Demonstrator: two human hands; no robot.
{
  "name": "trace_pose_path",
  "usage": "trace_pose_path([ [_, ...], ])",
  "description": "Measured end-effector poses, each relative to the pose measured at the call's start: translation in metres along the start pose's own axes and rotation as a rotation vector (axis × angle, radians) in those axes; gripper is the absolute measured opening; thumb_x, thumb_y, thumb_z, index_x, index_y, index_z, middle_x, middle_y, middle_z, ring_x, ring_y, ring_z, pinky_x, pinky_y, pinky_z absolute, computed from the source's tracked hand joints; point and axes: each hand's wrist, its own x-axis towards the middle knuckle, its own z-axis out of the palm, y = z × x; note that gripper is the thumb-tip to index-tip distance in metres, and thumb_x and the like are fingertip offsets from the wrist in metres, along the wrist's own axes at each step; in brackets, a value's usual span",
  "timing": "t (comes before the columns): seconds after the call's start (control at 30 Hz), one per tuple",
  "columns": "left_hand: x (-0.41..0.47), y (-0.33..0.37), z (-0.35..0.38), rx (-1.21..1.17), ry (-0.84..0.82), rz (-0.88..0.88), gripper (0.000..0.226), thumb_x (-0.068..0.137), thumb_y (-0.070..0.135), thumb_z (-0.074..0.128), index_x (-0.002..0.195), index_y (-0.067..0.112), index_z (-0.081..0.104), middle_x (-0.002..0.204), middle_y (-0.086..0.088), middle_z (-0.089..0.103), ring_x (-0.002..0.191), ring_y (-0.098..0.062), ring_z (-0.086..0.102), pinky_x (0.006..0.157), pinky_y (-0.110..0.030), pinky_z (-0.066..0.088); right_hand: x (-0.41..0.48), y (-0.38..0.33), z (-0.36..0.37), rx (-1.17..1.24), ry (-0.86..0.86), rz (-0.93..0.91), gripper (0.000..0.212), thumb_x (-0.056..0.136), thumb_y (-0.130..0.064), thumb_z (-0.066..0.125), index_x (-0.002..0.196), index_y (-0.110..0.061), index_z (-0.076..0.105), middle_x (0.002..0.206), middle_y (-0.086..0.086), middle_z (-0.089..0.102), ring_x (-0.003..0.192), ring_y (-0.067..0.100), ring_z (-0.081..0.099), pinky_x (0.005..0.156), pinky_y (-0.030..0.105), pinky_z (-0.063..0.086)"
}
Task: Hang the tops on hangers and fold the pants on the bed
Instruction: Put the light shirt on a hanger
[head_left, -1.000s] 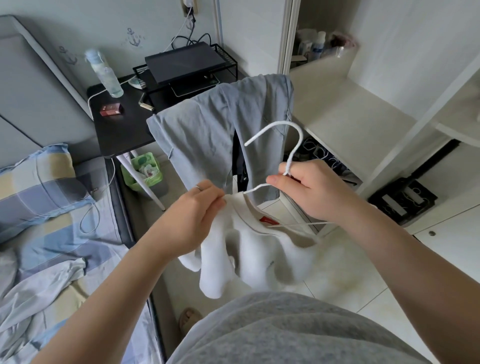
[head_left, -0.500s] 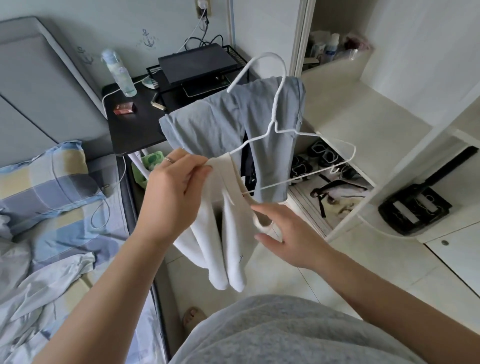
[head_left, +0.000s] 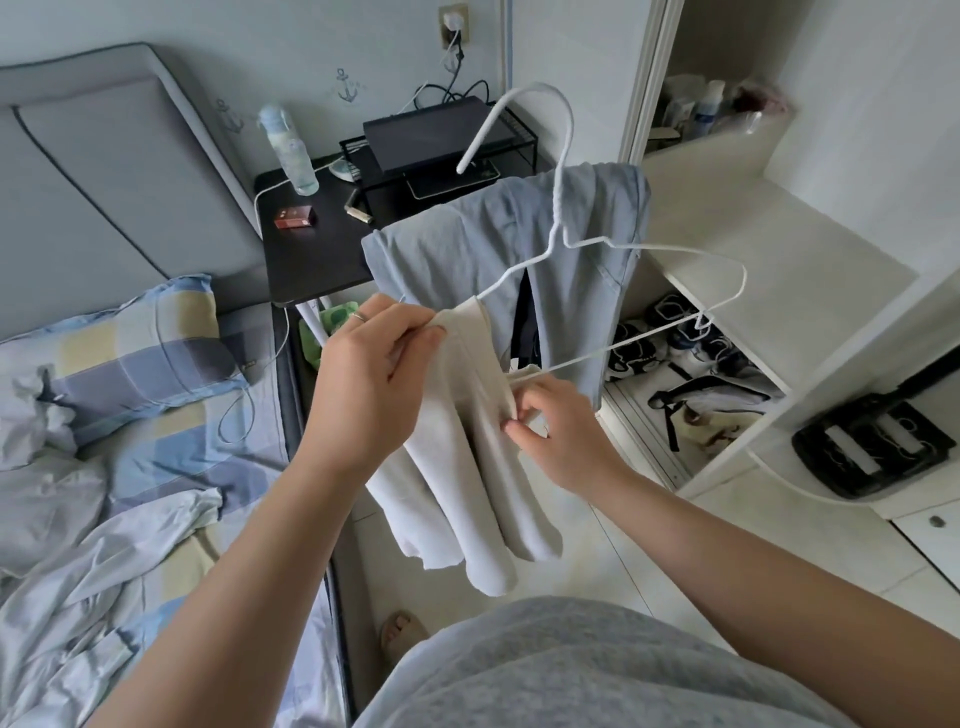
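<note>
1 white top (head_left: 467, 441) between bed (head_left: 156, 452), wardrobe (head_left: 779, 249)

One head-worn camera looks down, near arm's reach.

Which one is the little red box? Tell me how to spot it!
Find the black bedside table beside the grey headboard. The small red box lies on it, just in front of the clear plastic bottle. It is the only red thing there, flat where the bottle stands tall.
</note>
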Motion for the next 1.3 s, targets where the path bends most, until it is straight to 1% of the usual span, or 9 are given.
trace_pose_path([
  [0.1,-0.001,-0.004,-0.002,0.003,0.032,-0.029,0.011,0.095,0.011,0.062,0.090,0.008,0.071,0.078,0.016,0.053,0.079,-0.003,0.051,0.072,-0.008,0.035,-0.009,0.006,-0.006,0.096,-0.122,0.115,0.018,0.093,-0.025,0.061,0.083,-0.026,0.047,0.080,-0.008,0.061,0.071,0.004,0.055,0.066,0.020,0.038],
  [0.2,-0.001,-0.005,-0.002,-0.004,0.029,-0.041,0.013,0.095,0.014,0.061,0.090,0.008,0.071,0.078,0.015,0.054,0.079,-0.004,0.052,0.072,-0.010,0.036,-0.017,0.022,-0.004,0.013,-0.349,0.258,0.022,0.095,-0.033,0.061,0.102,-0.014,0.053,0.091,0.000,0.066,0.084,0.021,0.062,0.075,0.035,0.047],
  [0.33,-0.002,-0.004,-0.004,-0.006,-0.012,-0.043,0.012,0.096,0.012,0.061,0.089,0.009,0.070,0.076,0.016,0.052,0.079,-0.003,0.051,0.072,-0.010,0.035,-0.027,0.043,-0.002,-0.307,-0.485,0.321,0.047,0.097,-0.040,0.059,0.066,-0.018,0.030,0.064,-0.003,0.039,0.071,0.022,0.043,0.062,0.030,0.025],
  [0.57,-0.003,-0.022,-0.030,0.082,-0.166,-0.021,0.012,0.097,0.006,0.062,0.099,0.006,0.074,0.084,0.002,0.059,0.083,0.000,0.052,0.072,-0.008,0.036,-0.018,0.070,-0.061,-0.479,-0.373,0.182,0.039,0.099,-0.038,0.057,0.065,-0.022,0.047,0.068,-0.005,0.054,0.070,0.013,0.049,0.112,0.038,0.021],
  [0.7,-0.004,-0.032,-0.049,0.141,-0.254,-0.027,0.016,0.097,0.006,0.060,0.105,0.003,0.074,0.092,0.011,0.062,0.084,0.001,0.052,0.076,-0.001,0.034,-0.016,0.066,-0.101,-0.465,-0.217,-0.008,0.051,0.094,-0.029,0.068,0.060,-0.032,0.030,0.060,-0.013,0.038,0.071,0.014,0.043,0.105,0.042,0.028],
  [0.83,0.000,-0.037,-0.060,0.145,-0.296,-0.037,0.016,0.096,0.003,0.060,0.105,0.006,0.073,0.091,0.014,0.064,0.082,0.014,0.054,0.072,0.002,0.032,-0.011,0.056,-0.128,-0.548,-0.171,-0.121,0.029,0.094,-0.024,0.069,0.070,-0.016,0.054,0.070,-0.016,0.046,0.085,0.016,0.055,0.110,0.042,0.021],
  [1.07,0.003,-0.048,-0.060,0.180,-0.410,-0.036,0.014,0.097,0.008,0.060,0.102,0.009,0.073,0.088,0.017,0.063,0.081,0.005,0.057,0.068,-0.003,0.036,-0.006,0.035,-0.156,-0.657,-0.048,-0.185,0.015,0.093,-0.019,0.070,0.080,-0.012,0.067,0.091,-0.003,0.070,0.116,0.019,0.062,0.115,0.047,0.012],
  [1.2,0.004,-0.045,-0.035,0.225,-0.492,-0.030,0.014,0.098,0.009,0.060,0.095,0.009,0.074,0.084,0.006,0.063,0.082,-0.010,0.058,0.071,-0.018,0.039,0.006,0.002,-0.165,-0.565,-0.106,-0.221,0.016,0.097,-0.014,0.063,0.088,-0.002,0.070,0.088,0.007,0.068,0.097,0.034,0.062,0.097,0.049,0.041],
  [1.3,0.004,-0.036,-0.007,0.237,-0.461,-0.025,0.015,0.098,0.009,0.060,0.093,0.006,0.074,0.086,-0.007,0.064,0.081,-0.022,0.059,0.068,-0.019,0.036,0.016,-0.040,-0.167,-0.425,-0.075,-0.307,0.013,0.098,-0.007,0.059,0.090,-0.001,0.068,0.087,0.007,0.063,0.086,0.028,0.056,0.079,0.041,0.044],
])
